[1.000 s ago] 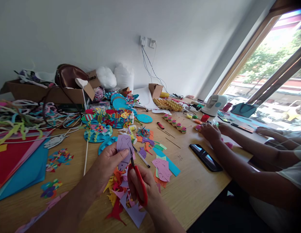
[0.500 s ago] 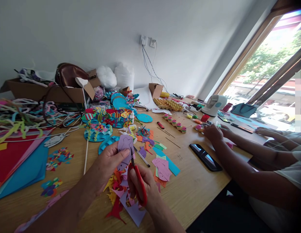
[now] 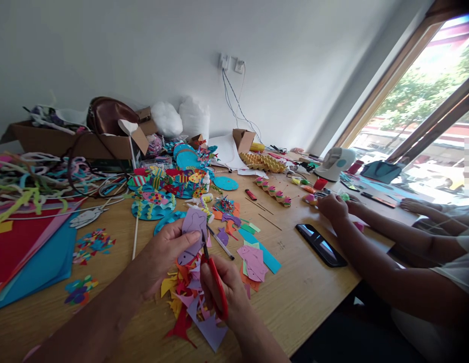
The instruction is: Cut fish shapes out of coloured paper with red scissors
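Note:
My left hand (image 3: 174, 247) pinches a piece of purple paper (image 3: 194, 222) with a fish outline drawn on it, thumb lying across its front. In my right hand (image 3: 222, 282) are red-handled scissors (image 3: 219, 292), fingers wrapped round the loops. Their dark blades point up at the paper's right edge. Below both hands lies a heap of coloured paper scraps (image 3: 181, 322), red, yellow and purple. Just right of the paper, a pen (image 3: 221, 243) rests beside a small purple paper fish (image 3: 222, 235). Pink paper pieces with drawn fish (image 3: 253, 262) are stacked farther right.
Coloured paper sheets (image 3: 56, 267) and small paper bits (image 3: 94, 246) lie at left. Blue paper-plate crafts (image 3: 153, 207) stand behind my hands. A phone (image 3: 320, 245) is on the right, near a co-worker's hands (image 3: 334, 205). A cardboard box (image 3: 64, 143) stands against the wall.
The purple paper and both hands have shifted very slightly. The scissors stay at the paper's right edge, their blades looking closer together now. The pink strip at lower left has mostly gone from sight.

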{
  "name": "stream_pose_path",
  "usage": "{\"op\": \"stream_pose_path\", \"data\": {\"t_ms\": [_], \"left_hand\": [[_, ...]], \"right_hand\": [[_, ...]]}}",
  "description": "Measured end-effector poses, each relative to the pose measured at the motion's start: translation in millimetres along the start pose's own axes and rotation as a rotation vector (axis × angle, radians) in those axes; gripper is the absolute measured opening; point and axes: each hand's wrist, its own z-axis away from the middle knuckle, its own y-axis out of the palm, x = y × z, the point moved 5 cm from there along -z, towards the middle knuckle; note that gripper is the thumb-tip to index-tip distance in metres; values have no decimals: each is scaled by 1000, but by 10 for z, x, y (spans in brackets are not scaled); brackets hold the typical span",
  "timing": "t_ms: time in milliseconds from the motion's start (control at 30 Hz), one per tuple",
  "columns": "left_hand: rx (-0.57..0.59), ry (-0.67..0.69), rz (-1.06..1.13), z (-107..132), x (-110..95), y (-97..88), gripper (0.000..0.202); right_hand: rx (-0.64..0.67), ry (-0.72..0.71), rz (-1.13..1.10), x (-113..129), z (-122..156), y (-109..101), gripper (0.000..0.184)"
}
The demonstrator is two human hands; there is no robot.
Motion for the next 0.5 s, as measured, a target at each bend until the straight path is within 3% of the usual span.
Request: {"op": "stream_pose_path", "data": {"t_ms": [500], "left_hand": [[-30,39,-83,9,6,-1,24]], "right_hand": [[-3,16,-14,1,5,19,53]]}}
